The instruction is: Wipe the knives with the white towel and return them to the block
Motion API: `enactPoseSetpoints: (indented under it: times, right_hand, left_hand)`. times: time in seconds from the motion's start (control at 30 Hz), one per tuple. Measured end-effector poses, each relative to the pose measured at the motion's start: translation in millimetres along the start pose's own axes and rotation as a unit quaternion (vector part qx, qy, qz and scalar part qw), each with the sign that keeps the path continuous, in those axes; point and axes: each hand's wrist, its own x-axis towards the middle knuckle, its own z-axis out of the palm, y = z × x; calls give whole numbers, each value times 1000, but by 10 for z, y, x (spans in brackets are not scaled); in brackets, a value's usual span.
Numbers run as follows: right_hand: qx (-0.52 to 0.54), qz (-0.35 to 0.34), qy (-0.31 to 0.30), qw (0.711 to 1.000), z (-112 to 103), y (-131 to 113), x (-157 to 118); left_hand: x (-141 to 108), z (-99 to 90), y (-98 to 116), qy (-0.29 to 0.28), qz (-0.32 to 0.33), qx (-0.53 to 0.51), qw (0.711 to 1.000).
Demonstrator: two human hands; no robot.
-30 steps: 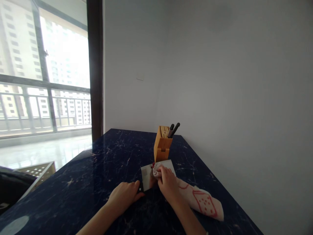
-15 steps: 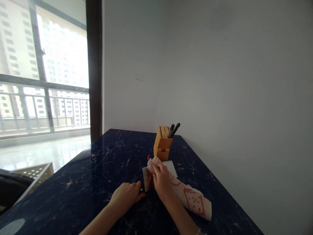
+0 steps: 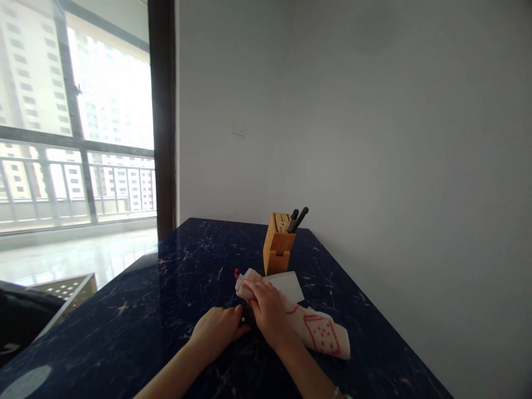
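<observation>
My left hand (image 3: 218, 328) is closed around the black riveted handle of a cleaver (image 3: 244, 319), held low over the dark table. The cleaver's blade is now mostly hidden behind the cloth and my right hand. My right hand (image 3: 269, 310) grips a white cloth (image 3: 322, 335) with red drawings and presses its bunched end against the blade. The cloth's loose part trails to the lower right. Just beyond my right hand, a flat white sheet (image 3: 286, 286) lies on the table.
A wooden knife block (image 3: 277, 246) with two black-handled knives (image 3: 298, 220) stands behind the sheet. The dark marbled table (image 3: 208, 249) has a wall (image 3: 374, 166) along its right side. At the left are a perforated crate (image 3: 70, 288) and a large window (image 3: 112, 111).
My right hand and the cloth have moved left across the blade toward the handle, covering the part that showed before. My left hand has barely moved.
</observation>
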Motion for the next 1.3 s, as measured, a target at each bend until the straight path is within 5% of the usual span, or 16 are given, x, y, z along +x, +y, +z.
enactPoseSetpoints:
  times: [0.17, 0.37, 0.5, 0.97, 1.3]
  right_hand:
    - [-50, 57, 30, 997, 3, 67, 9]
    - [-6, 11, 5, 1000, 1, 38, -10]
    - [-21, 67, 34, 997, 8, 44, -31]
    - [0, 92, -20, 996, 14, -47, -84]
    - [-38, 174, -57, 982, -37, -19, -128]
  left_hand:
    - [-3, -2, 0, 0, -1, -4, 1000]
    - [-5, 6, 0, -6, -3, -8, 1000]
    - [-6, -3, 2, -18, -18, -14, 1000]
    - [-1, 24, -24, -18, -30, -36, 999]
    - [-5, -3, -6, -16, -23, -26, 999]
